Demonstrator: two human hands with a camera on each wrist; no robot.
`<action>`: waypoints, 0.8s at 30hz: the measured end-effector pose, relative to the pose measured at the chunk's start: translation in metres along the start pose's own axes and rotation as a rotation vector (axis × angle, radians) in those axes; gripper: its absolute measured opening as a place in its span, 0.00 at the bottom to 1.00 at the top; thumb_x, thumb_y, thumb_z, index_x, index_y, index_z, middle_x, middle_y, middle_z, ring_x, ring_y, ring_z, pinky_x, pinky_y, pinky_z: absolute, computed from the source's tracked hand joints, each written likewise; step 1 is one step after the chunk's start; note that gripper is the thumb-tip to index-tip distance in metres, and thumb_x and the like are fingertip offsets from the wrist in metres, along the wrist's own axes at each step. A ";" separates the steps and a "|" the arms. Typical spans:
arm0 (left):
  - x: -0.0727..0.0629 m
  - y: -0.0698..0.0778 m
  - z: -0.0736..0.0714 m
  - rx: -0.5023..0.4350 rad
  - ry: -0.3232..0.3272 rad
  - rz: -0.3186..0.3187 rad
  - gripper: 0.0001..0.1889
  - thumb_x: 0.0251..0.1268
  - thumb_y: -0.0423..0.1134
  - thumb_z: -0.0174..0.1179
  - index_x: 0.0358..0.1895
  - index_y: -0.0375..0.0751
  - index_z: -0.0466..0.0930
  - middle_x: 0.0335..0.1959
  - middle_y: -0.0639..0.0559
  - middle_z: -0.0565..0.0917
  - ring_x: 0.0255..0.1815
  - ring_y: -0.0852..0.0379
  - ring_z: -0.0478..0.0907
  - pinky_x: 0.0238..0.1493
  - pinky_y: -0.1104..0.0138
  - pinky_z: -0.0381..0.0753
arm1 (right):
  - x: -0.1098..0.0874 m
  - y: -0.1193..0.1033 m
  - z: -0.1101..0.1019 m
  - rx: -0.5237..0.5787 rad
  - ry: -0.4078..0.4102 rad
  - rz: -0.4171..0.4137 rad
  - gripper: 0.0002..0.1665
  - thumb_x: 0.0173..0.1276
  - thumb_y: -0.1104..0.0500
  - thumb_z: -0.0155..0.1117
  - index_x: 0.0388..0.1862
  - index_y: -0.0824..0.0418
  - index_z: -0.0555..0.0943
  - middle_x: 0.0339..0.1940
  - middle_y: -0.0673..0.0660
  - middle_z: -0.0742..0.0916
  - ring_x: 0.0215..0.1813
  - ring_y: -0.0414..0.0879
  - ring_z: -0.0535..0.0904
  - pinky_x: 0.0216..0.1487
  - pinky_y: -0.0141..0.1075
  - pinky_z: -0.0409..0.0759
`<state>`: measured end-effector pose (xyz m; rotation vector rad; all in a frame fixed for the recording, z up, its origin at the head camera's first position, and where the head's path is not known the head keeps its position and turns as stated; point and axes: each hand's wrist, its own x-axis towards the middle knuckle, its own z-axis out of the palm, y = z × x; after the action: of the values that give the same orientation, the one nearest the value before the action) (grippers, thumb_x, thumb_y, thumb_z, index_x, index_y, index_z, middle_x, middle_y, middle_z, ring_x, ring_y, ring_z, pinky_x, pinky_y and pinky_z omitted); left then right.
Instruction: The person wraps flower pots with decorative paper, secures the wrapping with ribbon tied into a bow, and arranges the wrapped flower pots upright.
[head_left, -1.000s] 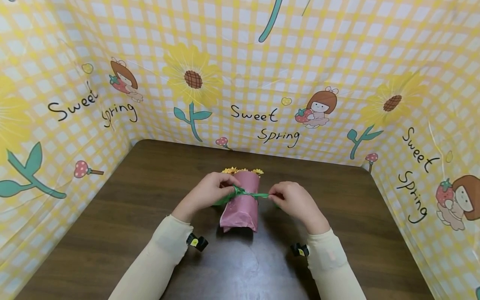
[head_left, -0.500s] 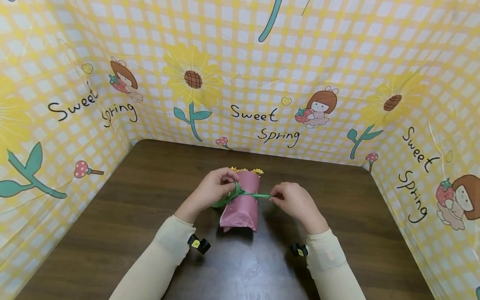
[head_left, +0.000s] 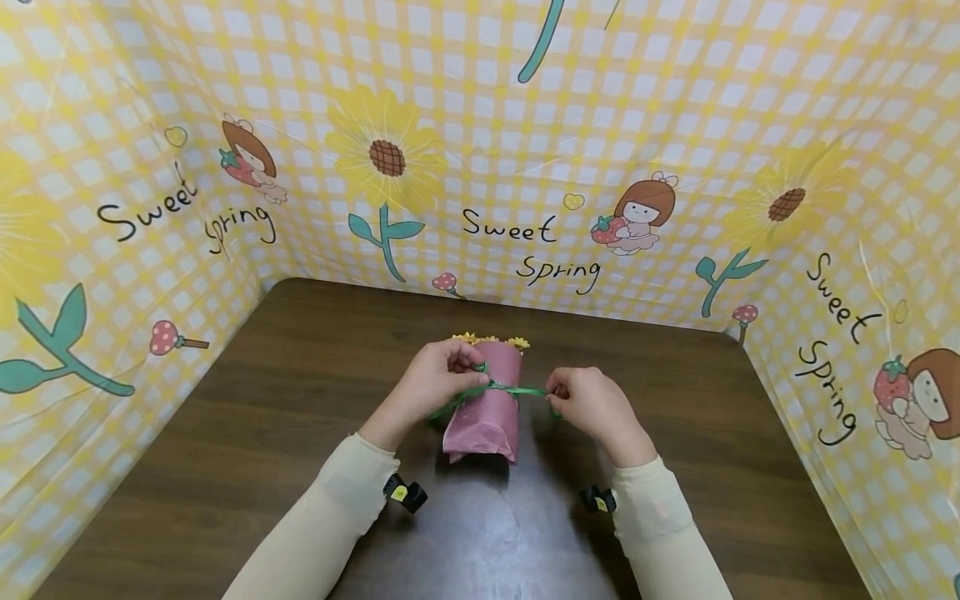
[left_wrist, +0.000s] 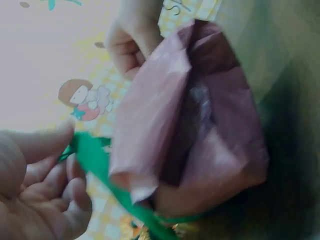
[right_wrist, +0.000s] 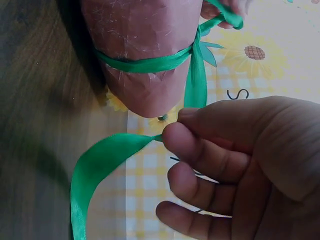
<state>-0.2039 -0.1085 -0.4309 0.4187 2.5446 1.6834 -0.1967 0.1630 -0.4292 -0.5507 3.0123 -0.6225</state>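
A bouquet wrapped in pink paper (head_left: 491, 425) lies on the table, its yellow flowers (head_left: 517, 342) at the far end. Green ribbon (head_left: 528, 391) circles the wrap, crossing on top. My left hand (head_left: 427, 377) pinches one part of the ribbon close over the wrap, with a small loop showing at its fingertips. To the right, my right hand (head_left: 596, 404) pinches the other part between thumb and index finger, drawn taut. A loose ribbon tail (right_wrist: 95, 170) hangs below those fingers in the right wrist view. The folded paper end (left_wrist: 195, 120) faces the left wrist camera.
The dark wooden table (head_left: 262, 467) is bordered at the back and sides by yellow checked cloth (head_left: 480, 150) with printed flowers. Each sleeve has a black wrist device; one sits at the left cuff (head_left: 405, 493).
My left hand has shifted right, nearer the ribbon's crossing, and its ribbon now forms a small loop at the fingertips. My right hand has moved slightly right with its ribbon.
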 end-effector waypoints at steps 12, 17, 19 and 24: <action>-0.001 -0.002 0.010 -0.044 0.161 -0.014 0.07 0.62 0.33 0.72 0.42 0.42 0.88 0.36 0.51 0.89 0.36 0.54 0.82 0.36 0.64 0.81 | 0.001 -0.002 0.003 0.082 0.114 0.055 0.06 0.69 0.60 0.62 0.44 0.54 0.80 0.19 0.45 0.80 0.19 0.41 0.72 0.22 0.37 0.69; 0.000 -0.004 0.011 -0.004 0.112 0.011 0.05 0.62 0.33 0.73 0.39 0.45 0.91 0.35 0.54 0.88 0.35 0.57 0.81 0.36 0.66 0.81 | 0.004 -0.007 0.010 0.200 0.243 0.047 0.07 0.70 0.61 0.61 0.45 0.54 0.81 0.26 0.48 0.84 0.24 0.43 0.74 0.27 0.37 0.73; -0.001 -0.004 0.010 0.015 0.090 0.009 0.04 0.61 0.34 0.73 0.37 0.48 0.91 0.34 0.55 0.88 0.34 0.58 0.81 0.36 0.66 0.80 | 0.005 -0.010 0.015 0.290 0.293 0.052 0.08 0.70 0.61 0.62 0.46 0.53 0.83 0.32 0.49 0.87 0.28 0.45 0.77 0.31 0.37 0.75; -0.002 -0.003 0.007 0.052 0.037 0.013 0.04 0.60 0.33 0.74 0.35 0.48 0.90 0.31 0.56 0.87 0.35 0.58 0.81 0.37 0.65 0.80 | 0.016 -0.017 0.025 0.748 0.356 0.098 0.12 0.74 0.64 0.60 0.53 0.60 0.84 0.48 0.57 0.90 0.45 0.54 0.86 0.44 0.42 0.85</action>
<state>-0.2015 -0.1039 -0.4370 0.4115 2.6225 1.6472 -0.2041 0.1337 -0.4446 -0.2578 2.7221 -1.8702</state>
